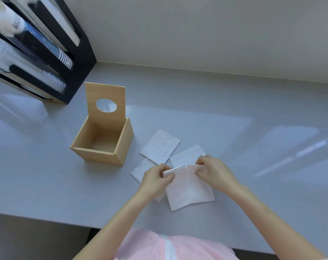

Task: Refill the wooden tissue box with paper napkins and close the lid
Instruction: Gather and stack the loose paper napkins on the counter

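A white paper napkin is held at its upper edge between both hands above a pale grey countertop, seen from a head-worn camera looking down. The left hand is closed on the napkin's upper left corner, thumb and fingers pinched around the paper, while the right hand is closed on the upper right part of the same edge, where the paper is bunched and creased. The lower part of the napkin is spread flat on the counter. Three more napkins are laid on the surface just beyond and beside the hands: one square napkin lies nearest the box, a second napkin is partly hidden under the right hand, and a third napkin is partly covered by the left hand and wrist. The wooden tissue box is placed to the left of the napkins, near them but not touching, and its interior is seen to be empty. Its hinged lid, pierced by an oval opening, is stood upright at the far side of the box. A black rack holding stacked cups and lids is set against the wall at the upper left. A pink garment is visible at the bottom edge.
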A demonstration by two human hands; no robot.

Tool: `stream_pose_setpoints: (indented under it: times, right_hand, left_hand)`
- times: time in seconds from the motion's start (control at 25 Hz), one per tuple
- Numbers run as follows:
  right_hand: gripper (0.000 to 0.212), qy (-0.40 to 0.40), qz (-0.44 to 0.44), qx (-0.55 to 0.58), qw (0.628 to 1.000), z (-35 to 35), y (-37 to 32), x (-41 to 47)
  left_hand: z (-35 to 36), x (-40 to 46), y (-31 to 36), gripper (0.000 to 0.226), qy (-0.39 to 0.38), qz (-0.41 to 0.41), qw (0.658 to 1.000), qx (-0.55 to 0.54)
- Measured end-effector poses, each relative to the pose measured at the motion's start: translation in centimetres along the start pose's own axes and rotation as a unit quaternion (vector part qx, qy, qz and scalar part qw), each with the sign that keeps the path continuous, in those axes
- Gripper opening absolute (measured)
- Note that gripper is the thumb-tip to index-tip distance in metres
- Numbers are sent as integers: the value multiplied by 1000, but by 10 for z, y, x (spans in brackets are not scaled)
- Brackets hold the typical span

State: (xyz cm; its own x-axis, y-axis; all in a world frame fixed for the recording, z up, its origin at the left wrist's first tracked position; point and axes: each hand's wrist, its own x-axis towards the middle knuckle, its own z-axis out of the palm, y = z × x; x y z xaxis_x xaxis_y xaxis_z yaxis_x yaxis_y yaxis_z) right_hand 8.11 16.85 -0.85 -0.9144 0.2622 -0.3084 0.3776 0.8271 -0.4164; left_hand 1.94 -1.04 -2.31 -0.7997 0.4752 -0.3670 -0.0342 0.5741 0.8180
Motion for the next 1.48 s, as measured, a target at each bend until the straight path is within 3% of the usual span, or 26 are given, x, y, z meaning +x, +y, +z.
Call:
stream_pose_setpoints:
  times: [0.16, 0.28, 0.56, 0.96, 1.24, 1.48]
  right_hand:
    - [13, -4, -41, 137, 990, -17, -6, -5]
    - [18, -18, -56, 214, 975, -27, -14, -8]
    - [26, -78, -81, 321, 941, -39, -37, -6]
    - [15, -50, -83, 247, 964, -18, -58, 3]
    - [10, -20, -72, 249, 966, -9, -59, 6]
    - [9, -10, -65, 237, 969, 3, -52, 6]
  left_hand:
    - [-13, -6, 0, 10, -31, -57, 965, -255]
    - [-22, -7, 2, 15, -38, -78, 935, -343]
    - [-32, -8, 11, 29, -45, -112, 928, -352]
    - [-28, -13, 14, 41, -110, -87, 928, -345]
    - [-29, -16, 7, 27, -132, -49, 938, -316]
    - [-22, -19, 3, 26, -111, -89, 942, -304]
